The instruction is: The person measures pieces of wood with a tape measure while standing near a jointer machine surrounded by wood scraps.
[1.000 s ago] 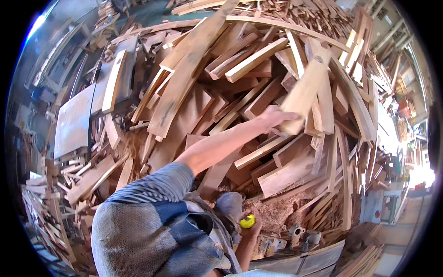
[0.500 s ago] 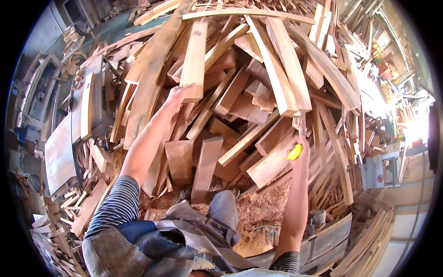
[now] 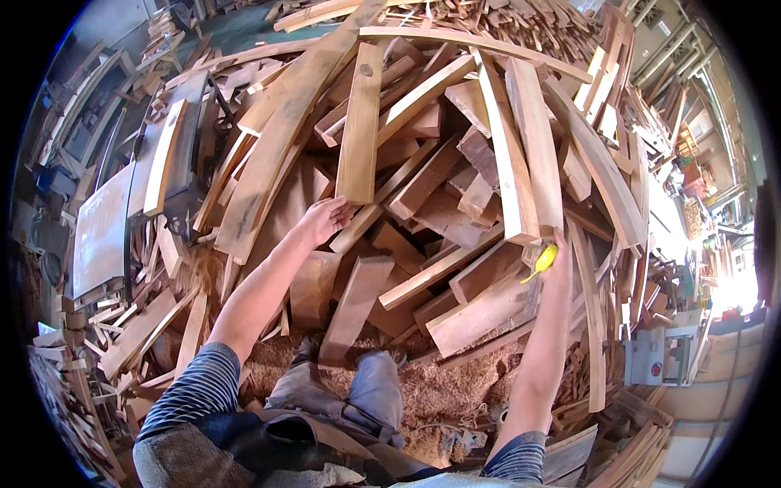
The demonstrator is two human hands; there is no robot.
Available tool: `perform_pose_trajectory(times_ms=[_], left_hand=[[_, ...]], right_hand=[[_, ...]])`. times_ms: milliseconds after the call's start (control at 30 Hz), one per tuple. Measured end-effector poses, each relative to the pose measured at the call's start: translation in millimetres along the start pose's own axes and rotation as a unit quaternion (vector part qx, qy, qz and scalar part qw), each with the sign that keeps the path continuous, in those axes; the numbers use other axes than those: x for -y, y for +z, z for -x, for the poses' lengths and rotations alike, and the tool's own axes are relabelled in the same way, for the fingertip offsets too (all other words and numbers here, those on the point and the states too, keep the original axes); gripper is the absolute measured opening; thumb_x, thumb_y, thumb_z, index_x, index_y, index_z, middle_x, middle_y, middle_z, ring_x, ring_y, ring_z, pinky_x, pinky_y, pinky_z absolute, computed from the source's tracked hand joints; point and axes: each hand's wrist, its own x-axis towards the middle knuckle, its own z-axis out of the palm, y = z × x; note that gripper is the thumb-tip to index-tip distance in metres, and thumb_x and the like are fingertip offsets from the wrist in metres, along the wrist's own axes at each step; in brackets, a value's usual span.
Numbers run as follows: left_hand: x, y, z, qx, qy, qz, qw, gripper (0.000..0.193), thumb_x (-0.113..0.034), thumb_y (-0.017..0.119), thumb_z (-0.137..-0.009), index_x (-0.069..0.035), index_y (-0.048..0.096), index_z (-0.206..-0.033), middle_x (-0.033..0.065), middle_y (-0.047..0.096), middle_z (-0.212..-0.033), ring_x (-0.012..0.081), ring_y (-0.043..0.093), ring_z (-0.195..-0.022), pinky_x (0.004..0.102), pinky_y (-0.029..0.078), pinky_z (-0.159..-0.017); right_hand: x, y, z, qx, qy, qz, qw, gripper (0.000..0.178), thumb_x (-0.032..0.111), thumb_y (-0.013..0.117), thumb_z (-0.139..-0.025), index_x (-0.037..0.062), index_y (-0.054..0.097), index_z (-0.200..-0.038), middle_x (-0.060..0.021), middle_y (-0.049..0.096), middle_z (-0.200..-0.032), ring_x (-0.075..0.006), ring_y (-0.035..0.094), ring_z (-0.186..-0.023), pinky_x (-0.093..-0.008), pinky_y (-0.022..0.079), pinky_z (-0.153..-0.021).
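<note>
My left hand [image 3: 324, 220] grips the lower end of a long pale plank [image 3: 360, 122] that lies on a big heap of wood offcuts [image 3: 439, 179]. My right hand [image 3: 557, 259] reaches to the right side of the heap and holds a small yellow object [image 3: 542, 263], close to the lower end of another pale plank [image 3: 533, 154]. Both forearms stretch up from the lower edge. My legs and shoes [image 3: 358, 382] stand on sawdust in front of the heap.
A long curved board [image 3: 285, 138] leans across the heap's left side. Flat grey panels [image 3: 102, 232] and more scrap lie at the left. Sawdust [image 3: 439, 398] covers the floor. A grey machine [image 3: 655, 358] stands at the right, with stacked boards beyond.
My left hand has moved left and down from a plank at upper right to the end of a middle plank. My right hand rose with the yellow object to the heap's right side.
</note>
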Motion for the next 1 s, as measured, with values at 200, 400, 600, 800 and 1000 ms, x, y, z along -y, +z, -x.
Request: perform_pose_trajectory(times_ms=[200, 400, 600, 800, 1000], left_hand=[[44.4, 26.8, 25.6, -0.030, -0.034, -0.105, 0.993, 0.016, -0.019, 0.071, -0.098, -0.005, 0.065, -0.103, 0.0072, 0.069, -0.091, 0.0196, 0.070, -0.078, 0.0379, 0.060, -0.073], [134.3, 117.2, 87.3, 0.317, -0.180, -0.061, 0.929, 0.019, -0.022, 0.063, -0.104, -0.008, 0.062, -0.118, 0.0075, 0.067, -0.111, 0.0251, 0.070, -0.098, 0.0387, 0.060, -0.082], [203.6, 240.5, 144.6, 0.384, -0.281, -0.052, 0.878, 0.099, -0.071, 0.062, -0.094, 0.001, 0.031, -0.155, 0.0182, 0.049, -0.138, 0.0281, 0.056, -0.113, 0.0450, 0.049, -0.099], [280.9, 208.5, 229.2, 0.388, -0.362, -0.124, 0.839, 0.080, -0.078, 0.055, -0.092, -0.015, 0.060, -0.141, 0.0075, 0.066, -0.135, 0.0261, 0.063, -0.120, 0.0460, 0.048, -0.108], [298.5, 103.9, 295.6, 0.380, -0.417, -0.181, 0.806, 0.070, -0.075, 0.058, -0.092, -0.017, 0.066, -0.130, 0.0050, 0.071, -0.119, 0.0231, 0.066, -0.108, 0.0476, 0.053, -0.098]], right_hand=[[4.2, -44.3, 61.4, -0.059, -0.106, -0.087, 0.989, 0.028, 0.030, 0.079, -0.087, 0.0200, 0.068, -0.111, 0.0012, 0.067, -0.081, -0.0139, 0.058, -0.055, -0.0309, 0.048, -0.048], [-27.6, -115.2, 271.5, -0.232, -0.205, -0.028, 0.950, 0.024, 0.021, 0.079, -0.086, 0.0034, 0.069, -0.098, -0.0053, 0.067, -0.087, -0.0153, 0.061, -0.066, -0.0297, 0.051, -0.054], [-123.1, -80.9, 500.0, -0.307, -0.288, 0.112, 0.900, 0.016, 0.007, 0.077, -0.083, -0.0005, 0.067, -0.093, -0.0025, 0.060, -0.084, -0.0145, 0.054, -0.069, -0.0300, 0.044, -0.062], [-259.4, 17.2, 633.8, -0.423, -0.348, 0.423, 0.721, 0.030, 0.016, 0.085, -0.080, -0.0014, 0.066, -0.096, -0.0125, 0.062, -0.090, -0.0310, 0.059, -0.083, -0.0396, 0.048, -0.075], [-397.9, 77.0, 715.5, -0.514, -0.204, 0.270, 0.788, 0.034, 0.012, 0.084, -0.079, 0.0008, 0.061, -0.101, -0.0058, 0.056, -0.090, -0.0184, 0.054, -0.084, -0.0325, 0.045, -0.078]])
